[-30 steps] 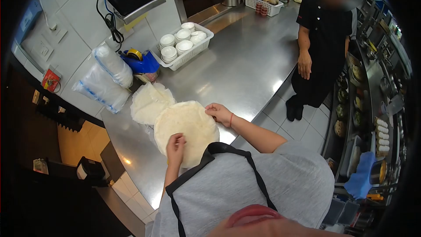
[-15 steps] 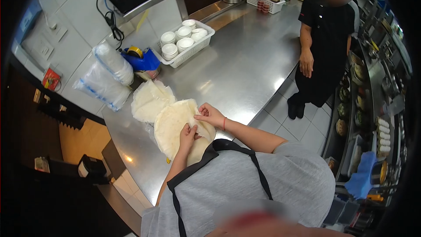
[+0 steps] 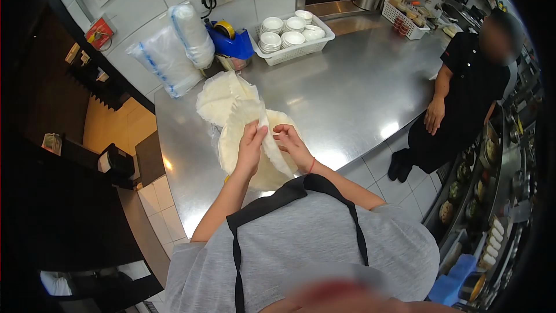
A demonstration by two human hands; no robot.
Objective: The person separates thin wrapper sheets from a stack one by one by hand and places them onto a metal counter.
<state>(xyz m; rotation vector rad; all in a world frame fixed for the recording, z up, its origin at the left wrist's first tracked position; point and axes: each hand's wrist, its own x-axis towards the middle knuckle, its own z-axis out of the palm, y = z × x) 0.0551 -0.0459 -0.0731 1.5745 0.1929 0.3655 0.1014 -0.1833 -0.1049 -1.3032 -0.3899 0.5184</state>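
A round, pale, thin flatbread sheet (image 3: 231,139) lies in a stack near the front edge of the steel counter. My left hand (image 3: 251,142) pinches the raised edge of the top sheet between thumb and fingers. To the right, my right hand (image 3: 292,145) has its fingers curled and apart beside the lifted sheet; whether it touches the sheet is unclear. The lifted part stands up as a fold between my hands. Behind and to the left, a second pale stack (image 3: 223,95) overlaps the first one.
On the steel counter (image 3: 341,87) stand a white basket (image 3: 289,54) of small bowls, a blue tape dispenser (image 3: 233,46) and plastic-wrapped packs (image 3: 165,61). A co-worker (image 3: 463,81) in black stands at the right. A second basket (image 3: 405,23) holds bottles.
The view has shifted. My left hand now has the sheet's edge lifted higher into a fold, and my right hand has opened and moved nearer me, below the sheet's upper edge.
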